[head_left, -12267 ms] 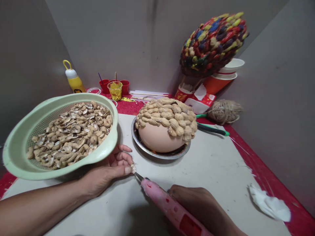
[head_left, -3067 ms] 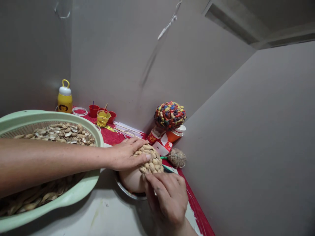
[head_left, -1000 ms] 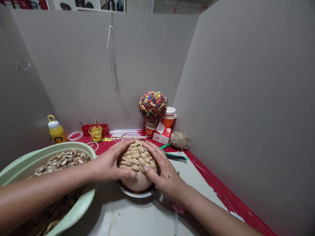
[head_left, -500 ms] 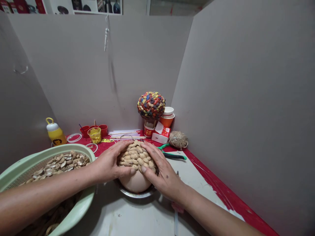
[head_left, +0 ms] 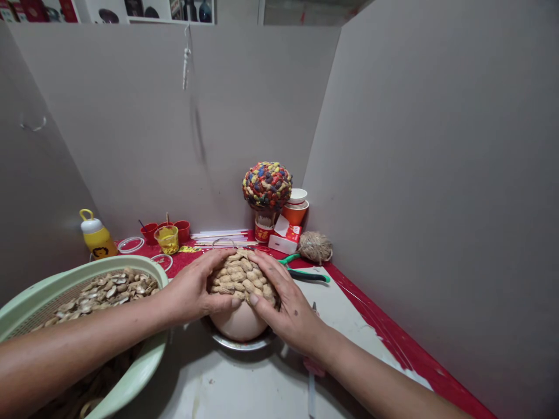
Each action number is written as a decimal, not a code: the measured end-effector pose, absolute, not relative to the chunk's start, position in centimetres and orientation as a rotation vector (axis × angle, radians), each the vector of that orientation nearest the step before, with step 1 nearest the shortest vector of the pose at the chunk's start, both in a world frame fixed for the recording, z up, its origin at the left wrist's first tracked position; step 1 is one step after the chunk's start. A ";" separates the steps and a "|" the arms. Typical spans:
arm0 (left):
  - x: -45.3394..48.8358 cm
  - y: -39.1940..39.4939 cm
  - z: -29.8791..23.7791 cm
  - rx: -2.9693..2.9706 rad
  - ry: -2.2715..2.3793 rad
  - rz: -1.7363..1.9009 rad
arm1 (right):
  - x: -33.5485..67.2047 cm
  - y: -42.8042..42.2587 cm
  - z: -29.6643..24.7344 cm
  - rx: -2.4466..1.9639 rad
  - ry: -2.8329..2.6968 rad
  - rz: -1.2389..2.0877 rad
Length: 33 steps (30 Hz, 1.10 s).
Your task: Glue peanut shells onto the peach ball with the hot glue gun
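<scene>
A pale balloon-like dome sits in a metal dish; its upper half is covered with stuck-on peanut shells. My left hand cups the left side of the shell cover, fingers curved over it and thumb low against the dome. My right hand presses flat on the right side, fingers spread over the shells. A pink glue gun lies on the table, mostly hidden under my right wrist.
A green colander of peanut shells stands at the left under my left forearm. At the back: yellow bottle, red and yellow cups, white sticks, painted shell ball, paper cups, twine, green-handled pliers. Grey walls enclose it.
Much earlier my left hand held a shell at the glue gun's tip. Since a second ago both hands stay pressed on the shell-covered dome; only the view shifted slightly.
</scene>
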<state>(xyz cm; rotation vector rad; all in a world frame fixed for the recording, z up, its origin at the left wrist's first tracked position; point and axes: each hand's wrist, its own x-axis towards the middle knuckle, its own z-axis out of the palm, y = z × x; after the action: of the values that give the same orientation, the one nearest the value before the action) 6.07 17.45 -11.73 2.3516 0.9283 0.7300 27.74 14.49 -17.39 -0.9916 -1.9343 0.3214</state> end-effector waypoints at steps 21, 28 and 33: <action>3.4 11.9 -6.2 2.122 1.194 0.884 | 28.6 14.4 -16.2 -1.033 -1.910 0.277; 3.5 2.5 -8.0 1.831 1.006 1.075 | 29.7 8.6 -14.2 -1.019 -1.751 0.180; 4.4 -1.9 -12.9 1.754 0.851 0.814 | 31.0 4.8 -15.4 -1.112 -1.789 0.145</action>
<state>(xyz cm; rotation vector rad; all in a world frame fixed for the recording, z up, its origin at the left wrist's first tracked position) 4.44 -1.89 -12.87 1.7538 0.8506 0.8135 30.99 4.76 -15.42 -1.1118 -1.7894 0.1448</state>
